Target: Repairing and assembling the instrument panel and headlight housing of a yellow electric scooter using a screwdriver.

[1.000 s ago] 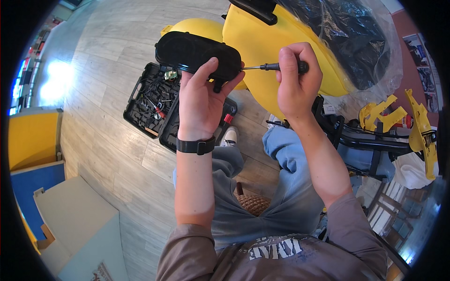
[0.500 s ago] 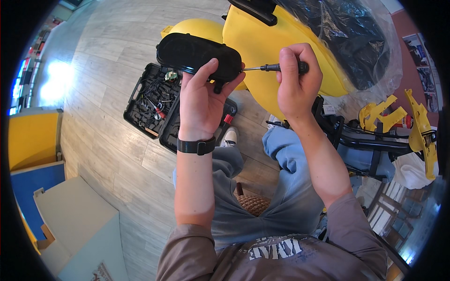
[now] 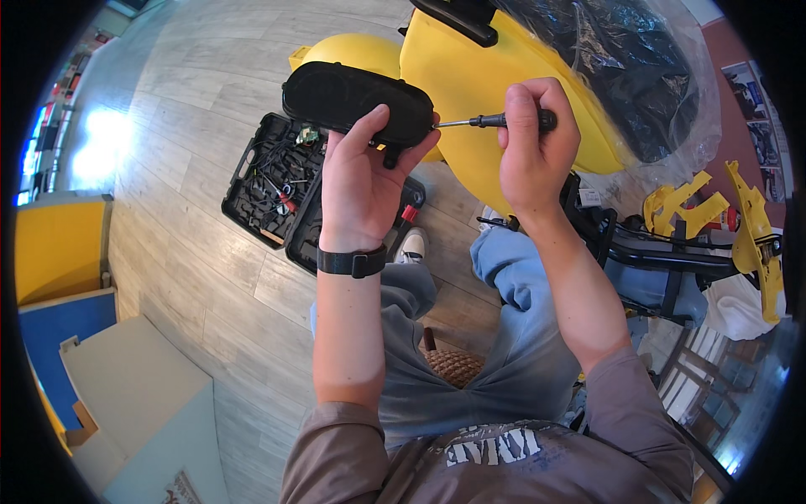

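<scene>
My left hand [image 3: 361,176] holds up a glossy black oblong housing with rounded ends [image 3: 336,99], thumb on its near face and fingers behind it. The housing looks like an instrument panel, though its exact kind is not clear. In my right hand [image 3: 539,151] is a screwdriver [image 3: 487,121], its dark handle wrapped by my fingers. The thin metal shaft points left, and the tip meets the housing's right end beside my left fingertips. Any screw at that tip is too small to make out.
Below the housing, an open black tool case [image 3: 273,181] with loose tools lies on the wooden floor. Large yellow body panels [image 3: 470,92] stand ahead, beside a plastic-wrapped black part [image 3: 621,76]. A black frame [image 3: 663,256] and yellow brackets [image 3: 684,206] are at right; a grey cabinet [image 3: 134,378] stands at left.
The housing has tilted slightly, so its glossy reflection has dimmed. My right hand and the screwdriver have shifted a few pixels right, with the tip still at the housing's end.
</scene>
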A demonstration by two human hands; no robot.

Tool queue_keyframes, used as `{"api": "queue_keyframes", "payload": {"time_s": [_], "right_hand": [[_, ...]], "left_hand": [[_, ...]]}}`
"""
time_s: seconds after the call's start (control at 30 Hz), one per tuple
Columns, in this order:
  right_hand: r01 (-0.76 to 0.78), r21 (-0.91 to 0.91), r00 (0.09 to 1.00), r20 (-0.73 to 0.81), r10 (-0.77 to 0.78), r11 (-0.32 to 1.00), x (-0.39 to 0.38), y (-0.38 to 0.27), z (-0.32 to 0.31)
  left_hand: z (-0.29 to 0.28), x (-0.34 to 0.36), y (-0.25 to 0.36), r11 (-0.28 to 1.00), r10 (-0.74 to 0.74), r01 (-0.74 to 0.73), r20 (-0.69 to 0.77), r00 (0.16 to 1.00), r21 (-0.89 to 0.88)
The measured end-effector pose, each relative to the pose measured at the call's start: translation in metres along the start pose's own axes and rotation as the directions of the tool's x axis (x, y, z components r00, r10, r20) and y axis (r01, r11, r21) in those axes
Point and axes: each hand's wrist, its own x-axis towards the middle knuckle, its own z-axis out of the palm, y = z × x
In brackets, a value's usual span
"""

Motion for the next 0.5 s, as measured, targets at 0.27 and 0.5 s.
{"api": "queue_keyframes", "payload": {"time_s": [0.27,0.5], "right_hand": [[0.196,-0.269,0.98,0.012,-0.2,0.943,-0.001,-0.006,0.002],[0.225,-0.378,0.968,0.188,-0.164,0.898,0.003,-0.011,-0.005]], "left_hand": [[0.004,-0.002,-0.004,0.969,0.131,-0.115,-0.06,0.99,0.221],[0.005,-0.004,-0.003,0.954,0.151,-0.115,-0.109,0.983,0.278]]}}
